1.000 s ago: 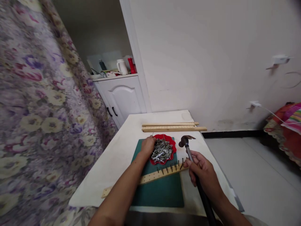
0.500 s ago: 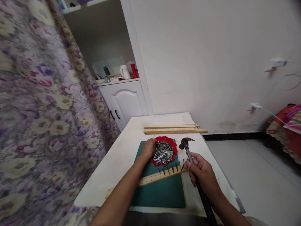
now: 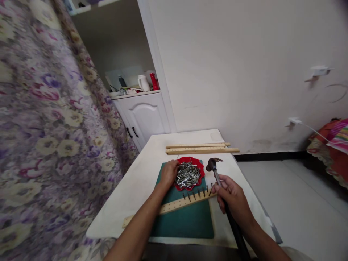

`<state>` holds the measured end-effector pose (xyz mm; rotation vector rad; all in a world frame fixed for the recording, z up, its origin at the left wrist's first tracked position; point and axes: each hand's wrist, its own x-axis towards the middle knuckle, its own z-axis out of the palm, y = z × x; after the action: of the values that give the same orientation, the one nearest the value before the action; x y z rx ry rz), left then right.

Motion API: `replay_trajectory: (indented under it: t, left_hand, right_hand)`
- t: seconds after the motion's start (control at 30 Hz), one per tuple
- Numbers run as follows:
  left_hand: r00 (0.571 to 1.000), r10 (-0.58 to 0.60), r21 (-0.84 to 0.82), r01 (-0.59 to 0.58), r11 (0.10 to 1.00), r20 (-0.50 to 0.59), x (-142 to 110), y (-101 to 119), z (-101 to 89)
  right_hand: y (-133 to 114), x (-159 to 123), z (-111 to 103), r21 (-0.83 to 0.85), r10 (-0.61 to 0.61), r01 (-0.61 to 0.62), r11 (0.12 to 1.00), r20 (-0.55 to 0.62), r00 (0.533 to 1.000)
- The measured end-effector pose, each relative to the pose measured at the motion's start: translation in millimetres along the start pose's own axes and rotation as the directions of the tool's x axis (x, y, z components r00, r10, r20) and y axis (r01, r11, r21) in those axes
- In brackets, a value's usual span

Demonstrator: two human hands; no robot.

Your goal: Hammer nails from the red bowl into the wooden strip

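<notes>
My right hand (image 3: pixel 231 195) is wrapped round the handle of a claw hammer (image 3: pixel 216 175), its head raised above the table. Beneath those fingers lies the right end of a pale wooden strip (image 3: pixel 174 205) with drilled holes. Several dark nails (image 3: pixel 194 195) stand upright in a row along its right part; one near my right fingertips leans. My left hand (image 3: pixel 169 173) is at the left edge of a red scalloped dish (image 3: pixel 201 170), fingers curled in. Loose silver nails (image 3: pixel 188 175) fill the dish. What the left fingertips hold, if anything, is hidden.
Under the strip and dish is a green mat (image 3: pixel 187 224) on the white-covered table (image 3: pixel 130 192). More wooden strips (image 3: pixel 198 149) lie at the back. A floral curtain (image 3: pixel 62 137) hangs at left, beside a white cabinet (image 3: pixel 148 114).
The view has shifted very slightly. Both hands, the hammer, the dish and the strip keep nearly the same places.
</notes>
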<state>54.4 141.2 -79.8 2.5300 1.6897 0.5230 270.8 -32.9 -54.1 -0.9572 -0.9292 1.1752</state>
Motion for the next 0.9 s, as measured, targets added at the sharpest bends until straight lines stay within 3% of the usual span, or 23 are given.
replay_trajectory:
  t: [0.13, 0.27, 0.4, 0.47, 0.67, 0.9]
  left_hand:
    - [0.985, -0.108, -0.337, 0.057, 0.94, -0.133, -16, -4, 2.9]
    - [0.956, -0.203, -0.475, 0.081, 0.876, -0.21, -34, -8, -0.7]
    - [0.912, -0.308, -0.605, 0.087, 0.792, -0.272, -72, -12, -7.3]
    - [0.92, -0.275, -0.56, 0.078, 0.825, -0.277, -96, -11, -8.7]
    - [0.976, -0.156, -0.319, 0.101, 0.942, -0.15, -158, 3, -11.3]
    - [0.992, -0.123, -0.134, 0.122, 0.983, 0.006, -169, 16, -5.9]
  right_hand:
    - [4, -1, 1, -0.006, 0.004, -0.004, 1.0, 0.007, 1.0]
    - [8, -2, 2, -0.012, -0.007, 0.008, 1.0, 0.035, 0.999]
    - [10, -3, 2, -0.021, -0.003, 0.004, 1.0, 0.034, 0.999]
    - [10, -3, 3, -0.019, 0.002, -0.001, 1.0, 0.034, 0.999]
    - [11, -5, 4, -0.017, 0.01, -0.009, 1.0, 0.043, 0.999]
    - [13, -6, 3, -0.024, 0.023, -0.022, 0.999, 0.045, 0.999]
